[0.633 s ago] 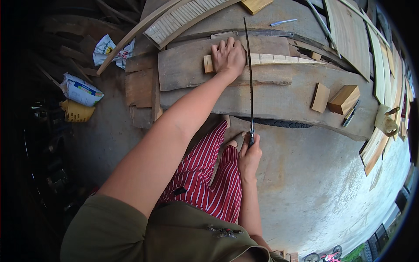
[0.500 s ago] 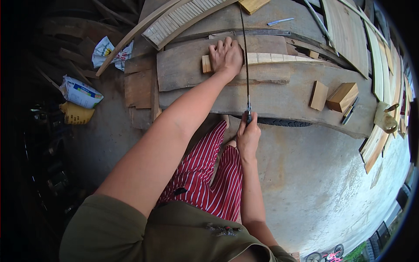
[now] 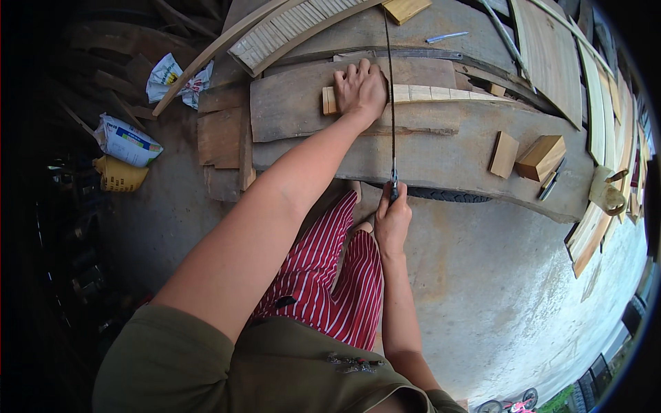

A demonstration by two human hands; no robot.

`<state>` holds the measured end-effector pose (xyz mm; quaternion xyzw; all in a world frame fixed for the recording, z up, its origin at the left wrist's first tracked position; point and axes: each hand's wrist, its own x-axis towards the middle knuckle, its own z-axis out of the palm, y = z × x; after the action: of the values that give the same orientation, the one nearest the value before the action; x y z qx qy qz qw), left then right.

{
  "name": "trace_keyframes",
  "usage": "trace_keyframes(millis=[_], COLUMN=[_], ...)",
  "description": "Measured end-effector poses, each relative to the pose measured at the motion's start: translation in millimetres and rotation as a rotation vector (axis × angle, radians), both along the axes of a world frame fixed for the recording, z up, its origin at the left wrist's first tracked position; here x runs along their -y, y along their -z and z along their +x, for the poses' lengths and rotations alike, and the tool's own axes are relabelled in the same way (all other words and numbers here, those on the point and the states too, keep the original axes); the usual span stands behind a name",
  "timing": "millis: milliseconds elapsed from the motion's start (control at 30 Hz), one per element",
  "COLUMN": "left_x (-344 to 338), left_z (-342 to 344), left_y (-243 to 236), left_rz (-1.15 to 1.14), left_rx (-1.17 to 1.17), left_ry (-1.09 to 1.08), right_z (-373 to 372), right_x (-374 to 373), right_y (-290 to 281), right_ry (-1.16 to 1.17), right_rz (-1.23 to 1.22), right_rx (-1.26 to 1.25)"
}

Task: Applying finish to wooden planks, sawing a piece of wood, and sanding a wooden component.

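My left hand [image 3: 361, 89] is clamped over a pale wooden strip [image 3: 444, 94] marked with cross lines, its fingers curled round the far side. The strip lies across a weathered plank [image 3: 282, 103] on the work surface. In my right hand [image 3: 393, 224] is the handle of a handsaw [image 3: 393, 131], closed in my fingers. Its thin blade, seen edge-on, points straight away from me and crosses the strip just right of my left hand. How deep the blade sits in the wood cannot be made out.
Two wood blocks [image 3: 542, 157] [image 3: 504, 154] and a dark pen [image 3: 551, 180] lie at right. Farther back are a blue pen [image 3: 447, 36], a yellowish block [image 3: 406, 9] and a curved slatted piece [image 3: 296, 31]. Planks [image 3: 551, 55] are stacked at far right; bags [image 3: 129, 143] lie at left.
The whole view has shifted very slightly. Both hands keep their holds, and the saw stays across the strip at nearly the same place.
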<state>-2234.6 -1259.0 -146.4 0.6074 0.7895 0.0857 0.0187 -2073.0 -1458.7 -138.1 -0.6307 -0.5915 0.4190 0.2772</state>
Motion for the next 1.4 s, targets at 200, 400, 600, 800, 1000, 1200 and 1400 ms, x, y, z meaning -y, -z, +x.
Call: trace_keyframes(millis=[200,400,600,800,1000,1200,1400], left_x=[-0.4,0.5,-0.7,-0.4,0.2,-1.1,-1.7], left_z=[1.9,1.0,1.5,2.2,0.4,2.7,2.2], left_y=[1.1,0.1,0.2,-2.3,-2.7,-2.9,-3.3], left_rz=[0.011,0.004,0.015,-0.001,-0.001,-0.007,-0.009], left_rx=[0.005,0.006,0.004,0.028,0.013,0.024,0.033], left_ry=[-0.024,-0.013,-0.010,-0.021,0.001,-0.024,-0.020], right_z=[47.7,28.0,27.3,55.8,3.5,46.6,28.7], right_x=[102.2,55.2,47.1,110.4,12.5,98.5,57.5], right_y=[-20.8,-7.5,-0.6,-33.2,8.1,-29.8,-30.3], right_ry=[0.000,-0.006,0.020,0.003,0.044,0.013,0.017], right_rz=[-0.297,-0.163,-0.056,-0.196,-0.095,-0.227,-0.199], right_rx=[0.120,0.079,-0.068,0.069,-0.012,0.082,0.082])
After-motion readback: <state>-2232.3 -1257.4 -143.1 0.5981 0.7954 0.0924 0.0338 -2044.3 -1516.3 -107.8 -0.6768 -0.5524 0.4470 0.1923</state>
